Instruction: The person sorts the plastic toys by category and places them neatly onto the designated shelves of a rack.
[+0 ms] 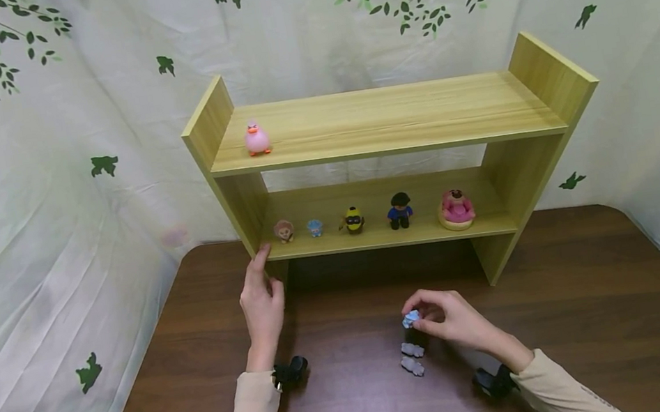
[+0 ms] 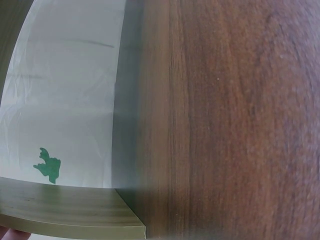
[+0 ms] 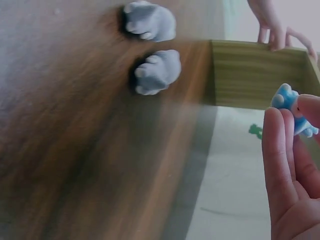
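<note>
My right hand [image 1: 450, 319] pinches a small blue figurine [image 3: 285, 97] between thumb and fingertips over the table. Just nearer me lie two small grey animal figurines [image 3: 157, 72], one close behind the other. At the shelf's left end, my left hand [image 1: 263, 307] holds the side panel [image 2: 75, 231] near the lower board, index finger up along the edge and thumb on the inner side. Only a fingertip of it shows in the left wrist view. The light wooden shelf [image 1: 381, 118] has two boards and stands at the back of the table.
A pink duck figurine [image 1: 257, 139] stands on the upper board's left end. Along the lower board are a monkey-like figurine [image 1: 284, 231], a small blue figurine [image 1: 315, 228], a yellow-and-black figurine [image 1: 354, 221], a blue-clothed figurine [image 1: 399, 212] and a pink bear [image 1: 457, 208]. Pale curtains surround the table.
</note>
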Motion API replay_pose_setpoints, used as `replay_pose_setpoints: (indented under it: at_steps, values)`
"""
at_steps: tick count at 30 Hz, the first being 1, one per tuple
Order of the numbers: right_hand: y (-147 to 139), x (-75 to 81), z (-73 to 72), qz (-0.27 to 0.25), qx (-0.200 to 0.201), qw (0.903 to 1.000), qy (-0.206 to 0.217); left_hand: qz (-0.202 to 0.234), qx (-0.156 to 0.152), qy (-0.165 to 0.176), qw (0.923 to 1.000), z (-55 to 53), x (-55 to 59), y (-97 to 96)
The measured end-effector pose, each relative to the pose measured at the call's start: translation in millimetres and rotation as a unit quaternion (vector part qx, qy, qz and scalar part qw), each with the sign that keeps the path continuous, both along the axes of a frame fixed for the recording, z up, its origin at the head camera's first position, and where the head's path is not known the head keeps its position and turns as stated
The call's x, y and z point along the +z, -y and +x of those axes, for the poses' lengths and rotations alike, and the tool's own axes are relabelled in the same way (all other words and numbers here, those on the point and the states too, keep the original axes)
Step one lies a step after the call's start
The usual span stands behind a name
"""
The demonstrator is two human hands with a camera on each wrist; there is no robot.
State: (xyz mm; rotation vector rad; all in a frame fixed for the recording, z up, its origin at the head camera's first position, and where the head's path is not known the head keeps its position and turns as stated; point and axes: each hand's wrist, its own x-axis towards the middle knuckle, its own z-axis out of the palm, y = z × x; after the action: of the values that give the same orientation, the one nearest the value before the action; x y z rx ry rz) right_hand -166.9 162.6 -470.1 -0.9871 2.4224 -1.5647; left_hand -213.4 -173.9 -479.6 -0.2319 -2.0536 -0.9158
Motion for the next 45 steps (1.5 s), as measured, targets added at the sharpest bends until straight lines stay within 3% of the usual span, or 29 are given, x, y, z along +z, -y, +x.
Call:
replay_pose_setpoints:
  at_steps: [7,13,21,26,30,37,45]
  values:
    - [2.2,7.7,-1.9,-0.003,0.004,0.9986,-0.053,0.002,0.002,0.003,1.0,0.0,-0.4,-0.3]
    - [6.5,20.6,-1.9,-0.028,0.006,0.9978,-0.059,0.002,0.001,0.004,1.0,-1.0,-1.2,0.2]
    - [18.3,64.6,10.0,-0.048,0.004,0.9944,-0.094,0.003,0.002,0.006,1.0,-3.1,-2.9,0.7]
    - [23.4,80.4,10.7,-0.051,-0.002,0.989,-0.139,0.002,0.0,0.009,1.0,-2.8,-2.8,0.7]
    - [26.2,85.0,8.1,-0.058,-0.001,0.9865,-0.153,0.002,-0.001,0.013,0.9999,-2.7,-3.1,0.7]
    - [27.2,73.9,-7.3,-0.082,-0.005,0.9874,-0.135,0.005,-0.001,0.018,0.9998,-1.5,-3.4,0.9]
    - [29.7,90.6,-13.2,-0.112,-0.007,0.9814,-0.156,0.003,0.002,0.03,0.9996,-0.3,-3.1,2.4]
